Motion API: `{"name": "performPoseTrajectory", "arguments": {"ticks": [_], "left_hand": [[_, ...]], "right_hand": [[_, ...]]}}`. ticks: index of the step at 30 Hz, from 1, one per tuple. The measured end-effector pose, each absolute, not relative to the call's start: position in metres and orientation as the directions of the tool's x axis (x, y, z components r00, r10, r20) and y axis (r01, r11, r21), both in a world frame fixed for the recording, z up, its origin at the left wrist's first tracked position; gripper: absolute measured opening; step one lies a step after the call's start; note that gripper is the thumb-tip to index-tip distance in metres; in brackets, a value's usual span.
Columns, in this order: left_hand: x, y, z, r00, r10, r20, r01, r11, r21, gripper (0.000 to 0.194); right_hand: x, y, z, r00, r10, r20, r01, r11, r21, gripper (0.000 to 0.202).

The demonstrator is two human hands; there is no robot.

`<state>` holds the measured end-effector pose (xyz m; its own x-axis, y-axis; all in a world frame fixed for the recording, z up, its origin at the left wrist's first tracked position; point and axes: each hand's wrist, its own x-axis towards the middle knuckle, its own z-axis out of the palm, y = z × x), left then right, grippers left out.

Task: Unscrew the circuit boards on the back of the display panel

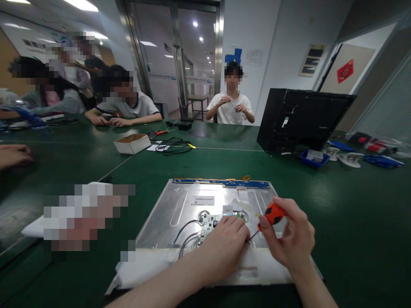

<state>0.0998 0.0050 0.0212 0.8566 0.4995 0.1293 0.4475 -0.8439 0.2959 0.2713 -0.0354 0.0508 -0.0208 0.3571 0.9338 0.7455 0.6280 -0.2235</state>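
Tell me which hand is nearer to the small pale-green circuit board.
Left. The left hand covers part of the pale-green circuit board; the right hand, holding an orange-black screwdriver, is to its right.

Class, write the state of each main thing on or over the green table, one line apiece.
Screwdriver: held in the right hand, shaft angled down.
Circuit board: partly covered by the left hand.
Metal panel: lying flat.
Small box: open at the top.
Black cable: loosely coiled.
Black casing: standing up.
Blue tray: holding items.
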Motion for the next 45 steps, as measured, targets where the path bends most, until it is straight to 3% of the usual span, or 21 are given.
{"name": "performPoseTrajectory", "arguments": {"ticks": [17, 24, 28, 31, 34, 38, 41, 45], "left_hand": [[0.096, 0.002, 0.038, 0.852, 0.518, 0.08, 0.457, -0.809, 0.369, 0.012], [0.084, 0.003, 0.059, 0.826, 0.505, 0.251, 0.353, -0.81, 0.469, 0.031], [0.051, 0.015, 0.079, 0.716, 0.605, 0.348, 0.459, -0.784, 0.418, 0.026], [0.014, 0.023, 0.076, 0.575, 0.744, 0.34, 0.648, -0.668, 0.367, 0.034], [-0.023, 0.024, 0.054, 0.443, 0.822, 0.359, 0.781, -0.55, 0.295, 0.049], [-0.056, 0.012, 0.021, 0.342, 0.914, 0.219, 0.897, -0.387, 0.214, 0.062], [-0.074, 0.003, 0.008, 0.326, 0.939, 0.106, 0.916, -0.342, 0.209, 0.066], [-0.088, 0.0, -0.001, 0.351, 0.924, 0.149, 0.876, -0.38, 0.297, 0.061]], "right_hand": [[0.275, -0.034, 0.051, -0.009, 0.335, 0.942, 0.765, 0.609, -0.21, 0.049], [0.285, -0.044, 0.062, 0.151, 0.324, 0.934, 0.787, 0.532, -0.312, 0.051], [0.294, -0.047, 0.072, 0.298, 0.465, 0.833, 0.885, 0.192, -0.424, 0.04], [0.301, -0.046, 0.061, 0.266, 0.656, 0.707, 0.922, 0.041, -0.385, 0.023], [0.304, -0.049, 0.039, 0.197, 0.86, 0.471, 0.961, -0.076, -0.265, 0.007], [0.3, -0.059, 0.017, 0.148, 0.884, 0.443, 0.986, -0.096, -0.139, 0.009], [0.3, -0.062, 0.01, 0.152, 0.891, 0.429, 0.984, -0.095, -0.15, 0.008], [0.305, -0.059, 0.005, 0.146, 0.883, 0.446, 0.978, -0.06, -0.201, 0.011]]}}
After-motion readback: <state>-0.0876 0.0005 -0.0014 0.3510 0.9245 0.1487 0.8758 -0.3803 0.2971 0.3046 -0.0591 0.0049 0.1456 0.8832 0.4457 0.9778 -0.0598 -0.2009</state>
